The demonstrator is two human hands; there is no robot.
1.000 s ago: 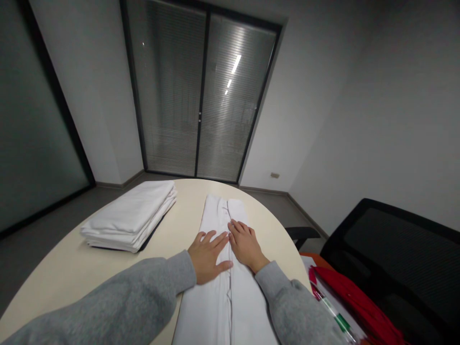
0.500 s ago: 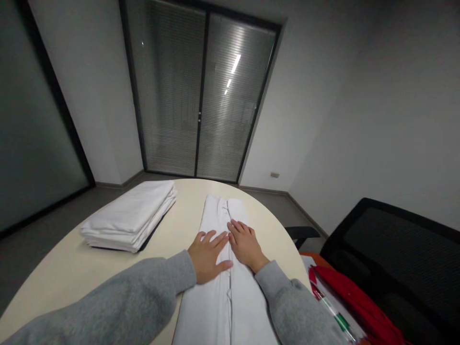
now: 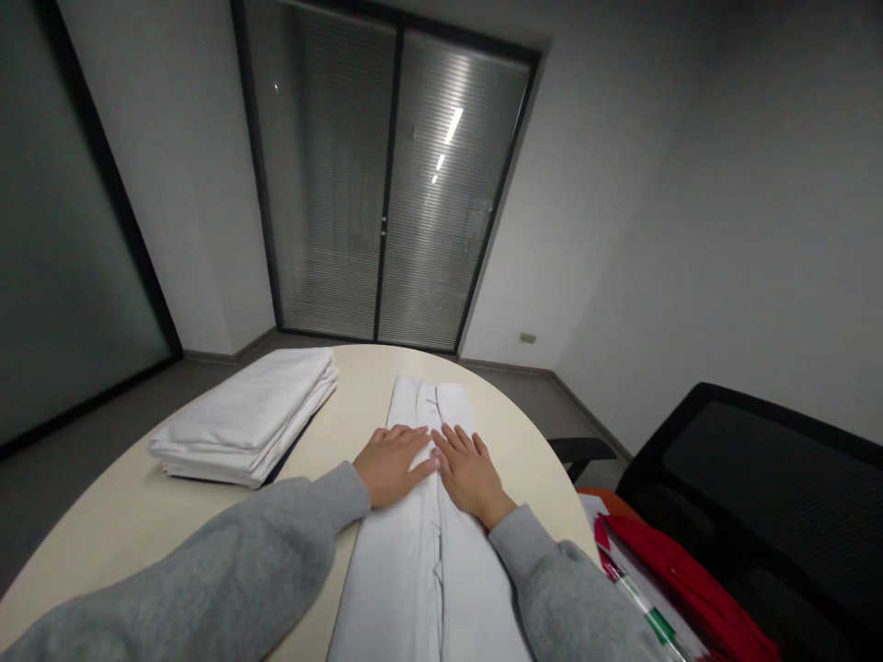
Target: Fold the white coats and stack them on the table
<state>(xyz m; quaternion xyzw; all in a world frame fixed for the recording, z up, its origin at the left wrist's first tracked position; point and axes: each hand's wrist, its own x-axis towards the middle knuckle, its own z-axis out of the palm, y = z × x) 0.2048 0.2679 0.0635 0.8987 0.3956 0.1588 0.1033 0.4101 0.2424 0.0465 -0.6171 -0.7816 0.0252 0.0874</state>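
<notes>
A long white cloth (image 3: 393, 575) lies lengthwise before me, its two sides folded in so that their edges meet along a middle seam. Across its left half rests my left hand (image 3: 393, 462), palm down with the fingers stretched toward the seam. My right hand (image 3: 472, 473) lies flat on the right half, fingers spread and pointing away from me. The fingertips of both hands come close together at the seam. Neither hand grips the fabric. Small wrinkles show along the seam and near the cloth's far end.
To the left on the round cream table (image 3: 372, 363) sits a stack of folded white cloths (image 3: 248, 409) with a dark layer beneath. On the right stands a black mesh chair (image 3: 759, 478) with red fabric (image 3: 682, 570) on its seat. Beyond are glass doors with blinds (image 3: 331, 184).
My left hand has slid slightly away from me and to the left along the cloth, its fingers now closer together. My right hand stays nearly in place, its fingers slightly shifted.
</notes>
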